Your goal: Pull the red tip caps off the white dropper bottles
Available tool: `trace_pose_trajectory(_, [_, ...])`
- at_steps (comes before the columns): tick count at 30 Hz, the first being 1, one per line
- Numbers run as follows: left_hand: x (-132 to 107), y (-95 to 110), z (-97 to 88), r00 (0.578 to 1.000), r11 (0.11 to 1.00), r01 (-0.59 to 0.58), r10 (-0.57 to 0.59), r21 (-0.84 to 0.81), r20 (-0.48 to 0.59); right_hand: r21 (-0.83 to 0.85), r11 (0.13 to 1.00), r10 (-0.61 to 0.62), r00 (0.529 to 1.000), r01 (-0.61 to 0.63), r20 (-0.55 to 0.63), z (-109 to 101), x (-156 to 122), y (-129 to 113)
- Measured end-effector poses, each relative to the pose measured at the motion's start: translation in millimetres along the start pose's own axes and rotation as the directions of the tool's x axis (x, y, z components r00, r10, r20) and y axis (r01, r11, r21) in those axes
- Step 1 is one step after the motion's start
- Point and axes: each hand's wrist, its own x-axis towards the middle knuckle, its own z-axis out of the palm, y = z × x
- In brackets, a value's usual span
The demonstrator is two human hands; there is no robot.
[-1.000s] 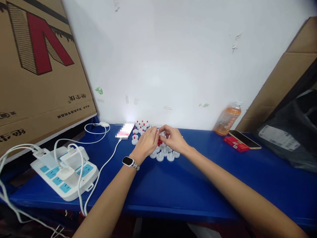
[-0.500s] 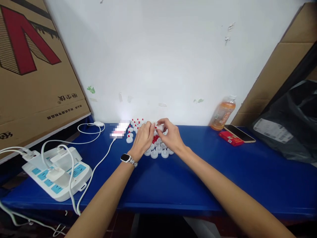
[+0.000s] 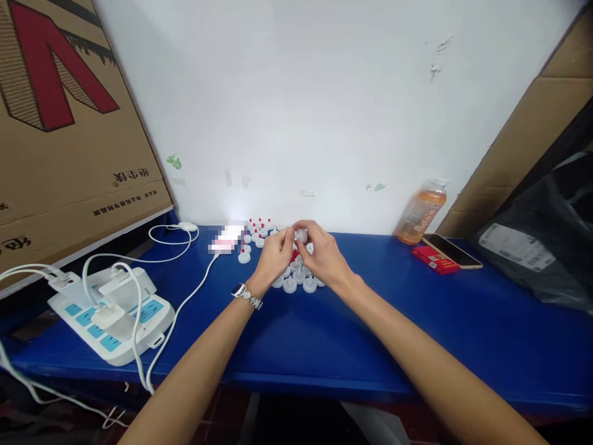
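Observation:
In my right hand [image 3: 327,252] a white bottle cap with a nozzle [image 3: 301,235] is pinched between thumb and fingers. My left hand [image 3: 274,253] is closed, its thumb and fingertips meeting the right hand's at the cap's left end; what they grip is hidden. Below the hands sits a group of white nozzle caps [image 3: 290,284] without red tips. Partly covered by my fingers is a small pile of red tips [image 3: 294,255]. Beyond my left hand stand several white caps with red tips [image 3: 259,233].
On the blue table [image 3: 324,346], a power strip [image 3: 111,346] with white cables lies left, near a lit phone [image 3: 227,238]. At right are an orange drink bottle [image 3: 422,213], a red box [image 3: 435,259], another phone [image 3: 456,252] and a dark plastic bag [image 3: 551,247]. Cardboard [image 3: 83,161] leans at left.
Both hands have drawn closer together around the cap, and the red tip seen between them is now hidden. My left wrist has turned slightly. The view has shifted a little.

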Motion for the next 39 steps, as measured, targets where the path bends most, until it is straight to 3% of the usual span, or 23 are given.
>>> trace_pose_trajectory(4, [3, -4, 8.6, 0.982, 0.949, 0.162, -0.182, -0.272, -0.053, -0.129, 0.990, -0.053, 0.999, 0.051, -0.009, 10, 2, -4])
trace_pose_trajectory(8, [3, -3, 10.6, 0.918, 0.750, 0.351, -0.395, -0.561, 0.046, -0.178, 0.982, -0.071, 0.997, 0.067, -0.018, 20, 4, -5])
trace_pose_trajectory(11, [4, 0, -3.2, 0.869, 0.629, 0.434, -0.482, -0.645, 0.115, -0.207, 0.977, -0.063, 0.998, 0.057, -0.022, 17, 3, 3])
trace_pose_trajectory(14, [7, -4, -25.6, 0.870, 0.638, 0.413, -0.487, -0.650, 0.076, -0.221, 0.972, 0.050, 0.992, -0.075, -0.115, 4, -1, 22])
trace_pose_trajectory(16, [10, -13, -33.7, 0.908, 0.790, 0.343, -0.417, -0.509, -0.037, -0.180, 0.967, 0.145, 0.972, -0.178, -0.186, -4, -4, 34])
trace_pose_trajectory(17, [10, -18, -33.7, 0.935, 0.885, 0.306, -0.348, -0.350, -0.062, -0.157, 0.964, 0.182, 0.962, -0.215, -0.203, -7, -6, 39])
trace_pose_trajectory(19, [10, -28, -26.4, 0.987, 0.987, 0.154, -0.156, 0.035, 0.050, -0.129, 0.955, 0.237, 0.951, -0.265, -0.201, -7, -7, 45])
trace_pose_trajectory(21, [9, -34, -15.4, 0.983, 0.952, -0.007, -0.050, 0.306, 0.177, -0.117, 0.947, 0.277, 0.945, -0.300, -0.176, -3, -8, 45])
trace_pose_trajectory(23, [8, -37, -8.7, 0.971, 0.894, -0.079, -0.032, 0.441, 0.238, -0.097, 0.949, 0.282, 0.946, -0.299, -0.163, 0, -9, 42])
trace_pose_trajectory(25, [7, -37, -10.4, 0.971, 0.870, -0.088, -0.034, 0.485, 0.237, -0.090, 0.957, 0.254, 0.946, -0.276, -0.201, 1, -9, 39])
trace_pose_trajectory(28, [7, -36, -27.2, 0.984, 0.882, -0.073, -0.011, 0.465, 0.176, -0.096, 0.958, 0.242, 0.940, -0.271, -0.239, -1, -4, 34])
trace_pose_trajectory(31, [5, -36, -51.6, 0.994, 0.903, -0.040, -0.008, 0.428, 0.111, 0.023, 0.954, 0.301, 0.949, -0.300, -0.096, 3, 7, 30])
trace_pose_trajectory(34, [2, -38, -73.0, 0.996, 0.909, 0.051, -0.078, 0.413, 0.049, 0.125, 0.943, 0.306, 0.952, -0.307, 0.025, 20, 26, 30])
trace_pose_trajectory(39, [-3, -44, -87.1, 0.987, 0.893, 0.140, -0.163, 0.428, 0.017, 0.065, 0.960, 0.249, 0.935, -0.273, 0.253, 64, 61, 37])
